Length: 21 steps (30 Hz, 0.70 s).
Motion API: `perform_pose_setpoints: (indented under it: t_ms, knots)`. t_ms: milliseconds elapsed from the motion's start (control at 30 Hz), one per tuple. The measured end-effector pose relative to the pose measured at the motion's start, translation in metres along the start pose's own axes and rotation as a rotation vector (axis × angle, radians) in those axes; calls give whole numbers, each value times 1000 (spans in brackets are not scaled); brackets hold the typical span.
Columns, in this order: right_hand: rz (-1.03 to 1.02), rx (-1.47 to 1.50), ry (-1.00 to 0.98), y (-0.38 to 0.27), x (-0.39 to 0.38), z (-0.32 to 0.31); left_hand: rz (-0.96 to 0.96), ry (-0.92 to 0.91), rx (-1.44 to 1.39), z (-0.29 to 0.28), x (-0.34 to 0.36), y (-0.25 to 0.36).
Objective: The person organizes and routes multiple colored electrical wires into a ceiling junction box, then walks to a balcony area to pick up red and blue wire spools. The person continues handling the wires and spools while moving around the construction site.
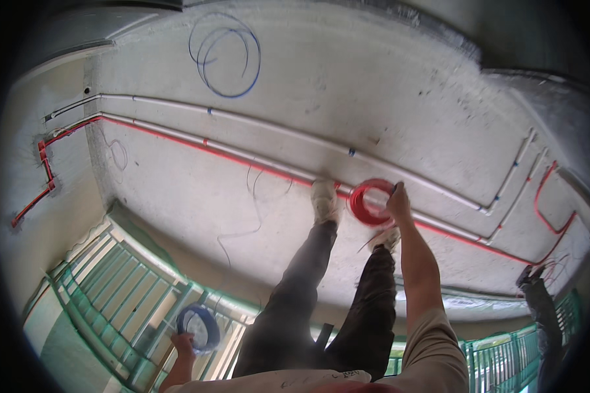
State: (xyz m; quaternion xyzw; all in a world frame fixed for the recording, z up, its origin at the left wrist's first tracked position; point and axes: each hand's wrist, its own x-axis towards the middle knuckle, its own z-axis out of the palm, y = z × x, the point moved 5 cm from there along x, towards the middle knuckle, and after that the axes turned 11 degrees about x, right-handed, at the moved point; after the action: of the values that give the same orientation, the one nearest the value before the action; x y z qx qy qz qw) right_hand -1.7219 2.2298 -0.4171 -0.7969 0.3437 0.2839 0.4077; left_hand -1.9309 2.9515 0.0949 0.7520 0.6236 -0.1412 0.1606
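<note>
My right hand (398,202) reaches forward over my shoes with its fingers closed round the right side of a coil of red wire (358,208). A small dark blue part (394,188) shows at those fingers; I cannot make out what it is. Low on the left, my left hand (183,342) grips the edge of a coil of blue wire (210,327) in clear wrap, held out at my side. Beneath the red coil run white conduit pipes (262,159) and a red pipe (229,157) along the concrete floor.
A loose loop of blue wire (258,65) lies on the floor ahead. Thin wire (255,203) trails left of my shoes. Red boxes and pipe (49,171) climb the left wall. Green railings (105,281) stand behind. Another person's leg (541,304) is at the right.
</note>
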Motion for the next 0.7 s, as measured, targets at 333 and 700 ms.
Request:
perform_pose_setpoints:
  t_ms: [333, 700]
  knots:
    - [111, -74, 404, -78, -216, -318, 98, -73, 167, -41, 62, 95]
    - [412, -193, 249, -230, -243, -444, 398, -312, 297, 17, -19, 489]
